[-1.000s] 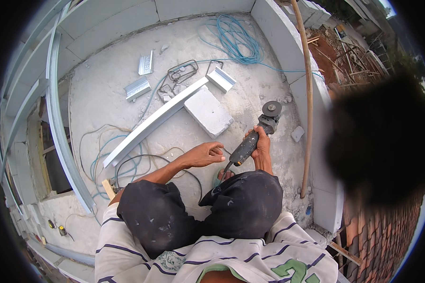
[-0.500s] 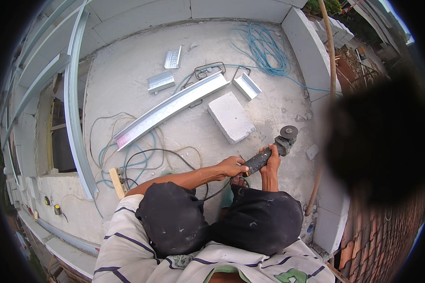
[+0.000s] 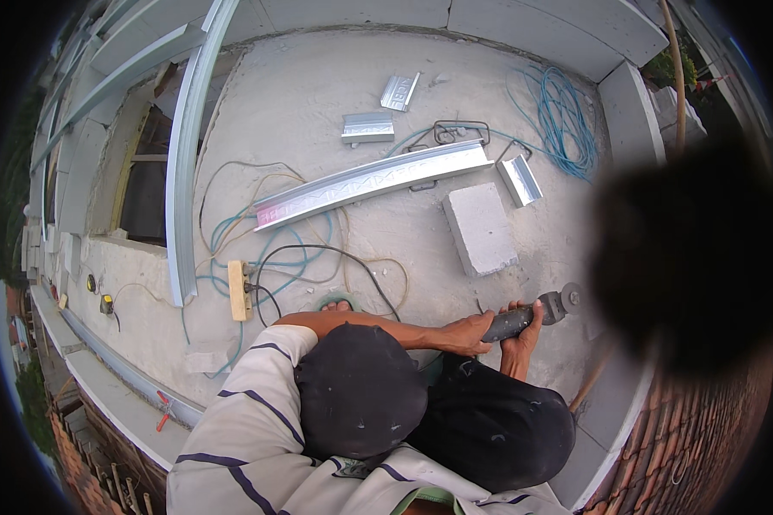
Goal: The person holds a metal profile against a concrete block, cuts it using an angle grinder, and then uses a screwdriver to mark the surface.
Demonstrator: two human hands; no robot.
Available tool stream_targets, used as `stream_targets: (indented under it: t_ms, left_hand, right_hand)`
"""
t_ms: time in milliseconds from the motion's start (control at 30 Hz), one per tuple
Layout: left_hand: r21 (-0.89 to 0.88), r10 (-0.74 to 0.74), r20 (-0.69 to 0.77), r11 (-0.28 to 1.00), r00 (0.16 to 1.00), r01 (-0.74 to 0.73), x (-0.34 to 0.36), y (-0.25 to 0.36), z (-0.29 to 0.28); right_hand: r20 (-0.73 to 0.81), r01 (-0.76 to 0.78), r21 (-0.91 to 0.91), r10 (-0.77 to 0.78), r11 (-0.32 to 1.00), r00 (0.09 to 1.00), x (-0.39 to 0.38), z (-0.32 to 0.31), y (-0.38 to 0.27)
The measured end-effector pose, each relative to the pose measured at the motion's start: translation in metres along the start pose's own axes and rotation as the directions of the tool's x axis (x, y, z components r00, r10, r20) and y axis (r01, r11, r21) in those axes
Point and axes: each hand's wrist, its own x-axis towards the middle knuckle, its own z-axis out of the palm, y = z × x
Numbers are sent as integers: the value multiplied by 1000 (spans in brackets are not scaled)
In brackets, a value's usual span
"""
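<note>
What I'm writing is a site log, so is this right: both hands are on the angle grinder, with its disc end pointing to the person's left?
No: the head view shows the angle grinder with its disc end pointing to the person's right. The left hand and right hand are both on it, as written.

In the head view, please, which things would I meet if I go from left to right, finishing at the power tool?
Red-handled tool → beige power strip → two short metal channel pieces → left hand → angle grinder.
</note>
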Motion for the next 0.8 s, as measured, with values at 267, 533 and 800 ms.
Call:
stream_targets:
  t_ms: [267, 533, 800]
  left_hand:
    - [97, 47, 59, 994, 997, -53, -4, -3, 8]
    - [229, 163, 269, 946, 949, -228, -14, 1, -37]
    - [558, 304, 41, 783, 952, -275, 33, 52, -165]
  right_hand:
    - [-113, 26, -168, -46, 985, 992, 2, -18, 1]
    - [-311, 57, -266, -142, 962, 940, 4, -44, -34]
    - [-311, 82, -283, -173, 955, 935, -7, -72, -50]
